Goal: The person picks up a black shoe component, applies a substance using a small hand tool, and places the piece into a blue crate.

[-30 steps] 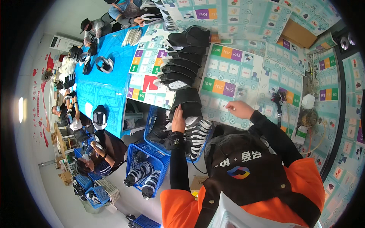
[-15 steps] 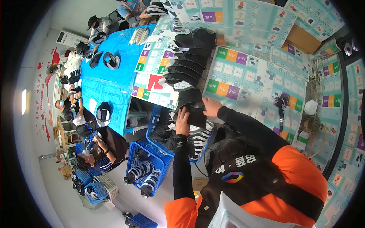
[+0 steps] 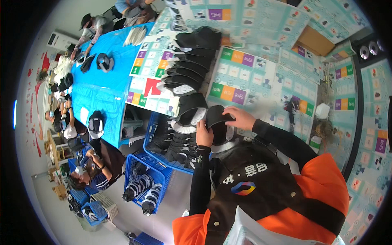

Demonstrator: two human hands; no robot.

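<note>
Between my hands is a black cap (image 3: pixel 217 121) with a pale lining showing at its lower edge. My left hand (image 3: pixel 204 134) grips its left side, thumb and fingers at the edge. On the right side, my right hand (image 3: pixel 241 118) has its fingers closed over the cap's edge. Just left of it, another black cap (image 3: pixel 191 107) with a white inner band sits at the table's near edge. Beyond that, a row of nested black caps (image 3: pixel 185 73) runs away from me along the printed table covering (image 3: pixel 157 87).
Below the table edge stands a blue basket (image 3: pixel 149 141) full of caps; another blue basket (image 3: pixel 163 179) holds striped-looking stacks. A blue-covered table (image 3: pixel 110 87) bears loose caps, with co-workers around it. A small black stand (image 3: pixel 291 110) is to the right.
My hands and the held cap have shifted right, away from the row. The held cap has turned, showing its pale lining. The cap beside it is now uncovered. The view has swung slightly.
</note>
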